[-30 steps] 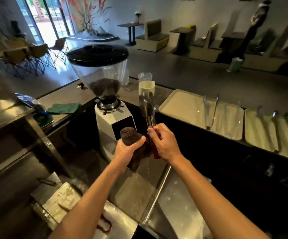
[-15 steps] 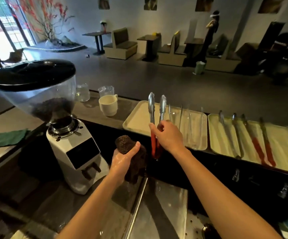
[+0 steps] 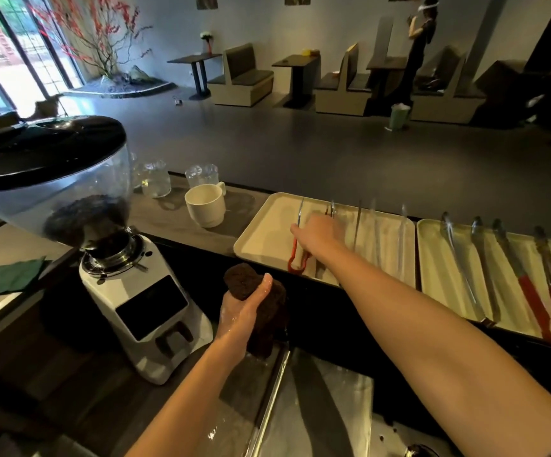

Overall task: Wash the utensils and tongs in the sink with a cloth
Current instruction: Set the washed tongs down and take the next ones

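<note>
Nearest, the sink (image 3: 330, 420) shows only a wet steel floor and part of a drain; no utensil can be seen in it, though much of the basin is out of frame. Just above its left rim the left hand (image 3: 242, 308) is wet and curled round a dark brown cloth (image 3: 251, 283), thumb up along its side, holding it upright. Past that, the right hand (image 3: 317, 235) reaches over the raised table (image 3: 175, 222) onto a cream tray (image 3: 264, 235). It lies on top of a pair of tongs (image 3: 295, 263) whose red loop end points back toward the sink and whose steel arms come out beyond the knuckles. The fingers are hidden, so I cannot tell whether it grips the tongs or only rests on them. So the tongs lie on the tray under the right hand, well apart from the cloth and the left hand. Beside them on the same tray lie slim tongs (image 3: 378, 232), and a second tray (image 3: 432, 268) to the right holds four tongs (image 3: 478, 258), two with red handles. My reading is that these laid-out pieces are washed, this pair is being put with them, and what remains is whatever sits unseen in the sink
</note>
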The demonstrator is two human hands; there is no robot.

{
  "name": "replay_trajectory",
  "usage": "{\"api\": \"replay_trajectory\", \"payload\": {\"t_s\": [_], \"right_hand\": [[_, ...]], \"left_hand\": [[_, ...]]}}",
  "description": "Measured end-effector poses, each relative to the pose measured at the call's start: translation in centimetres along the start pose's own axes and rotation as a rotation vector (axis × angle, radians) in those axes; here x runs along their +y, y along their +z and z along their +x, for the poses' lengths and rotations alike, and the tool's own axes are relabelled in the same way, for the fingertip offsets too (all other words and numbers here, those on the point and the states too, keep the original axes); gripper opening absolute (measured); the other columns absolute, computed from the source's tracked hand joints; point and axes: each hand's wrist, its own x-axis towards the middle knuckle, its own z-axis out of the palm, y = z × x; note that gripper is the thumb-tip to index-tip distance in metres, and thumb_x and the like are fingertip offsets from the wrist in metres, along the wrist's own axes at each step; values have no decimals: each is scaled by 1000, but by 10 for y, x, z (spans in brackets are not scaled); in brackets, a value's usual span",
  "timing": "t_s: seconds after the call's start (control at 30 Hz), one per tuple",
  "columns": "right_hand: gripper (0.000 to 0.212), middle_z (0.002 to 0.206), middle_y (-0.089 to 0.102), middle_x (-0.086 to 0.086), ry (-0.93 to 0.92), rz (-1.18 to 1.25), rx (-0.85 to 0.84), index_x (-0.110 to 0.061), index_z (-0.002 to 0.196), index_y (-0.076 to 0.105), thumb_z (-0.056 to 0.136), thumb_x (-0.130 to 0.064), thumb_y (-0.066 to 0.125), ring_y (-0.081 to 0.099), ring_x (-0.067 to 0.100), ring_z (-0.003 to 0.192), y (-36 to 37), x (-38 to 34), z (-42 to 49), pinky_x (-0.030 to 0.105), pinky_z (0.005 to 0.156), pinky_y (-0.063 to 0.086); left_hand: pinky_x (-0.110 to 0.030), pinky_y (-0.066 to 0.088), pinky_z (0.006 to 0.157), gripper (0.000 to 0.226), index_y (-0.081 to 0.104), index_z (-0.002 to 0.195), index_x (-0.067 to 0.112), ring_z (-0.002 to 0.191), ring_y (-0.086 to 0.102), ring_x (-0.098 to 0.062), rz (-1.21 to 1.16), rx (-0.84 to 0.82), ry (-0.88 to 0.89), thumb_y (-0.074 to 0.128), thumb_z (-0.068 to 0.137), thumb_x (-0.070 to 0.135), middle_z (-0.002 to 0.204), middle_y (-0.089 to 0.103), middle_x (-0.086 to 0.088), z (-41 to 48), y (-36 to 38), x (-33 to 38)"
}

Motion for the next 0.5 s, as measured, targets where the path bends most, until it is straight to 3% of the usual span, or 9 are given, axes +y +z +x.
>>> {"api": "replay_trajectory", "payload": {"t_s": [0.1, 0.2, 0.27, 0.33, 0.4, 0.5], "right_hand": [[42, 73, 56, -2, -47, -91, 21, -18, 97, 58, 96, -59, 49, 57, 15, 70, 3, -2, 0, 28, 50, 34], [52, 79, 58, 1, -83, -191, 6, -17, 113, 60, 95, -63, 43, 59, 21, 77, 2, -7, -1, 31, 56, 37], [62, 94, 61, 5, -81, -248, -3, -15, 119, 61, 94, -68, 41, 60, 24, 92, -2, -10, -3, 32, 61, 36], [69, 123, 58, 12, -67, -261, 11, -13, 124, 61, 93, -71, 38, 58, 29, 108, -10, -13, -11, 33, 67, 37], [67, 135, 50, 15, -73, -193, 44, -11, 122, 62, 95, -68, 39, 60, 29, 107, -19, -19, -26, 33, 67, 38], [52, 126, 56, 10, -173, -10, 86, -17, 98, 64, 93, -63, 41, 61, 28, 97, -18, -33, -58, 36, 69, 47]], "left_hand": [[-32, 54, 71, 14, 65, 87, 23, 86, 69, -21, 14, 8, -19, 74, 84, 33, 86, 72, -3, 6, -4, 1], [-37, 58, 80, 18, 70, 89, 20, 89, 72, -25, -2, 2, -36, 75, 82, 35, 84, 77, -3, 11, -7, 0], [-35, 57, 76, 18, 70, 91, 19, 89, 72, -24, -27, 5, -53, 75, 82, 34, 86, 76, -3, 13, -7, -1], [-34, 56, 76, 19, 71, 92, 18, 91, 72, -25, -54, 12, -63, 76, 82, 33, 89, 76, -5, 12, -9, 0], [-36, 56, 81, 14, 72, 88, 19, 91, 72, -26, -79, 31, -68, 77, 82, 30, 88, 76, -5, 10, -13, -1], [-36, 54, 82, 15, 71, 89, 19, 92, 70, -25, -110, 91, -93, 78, 80, 28, 92, 75, -7, 4, -28, -4]]}}
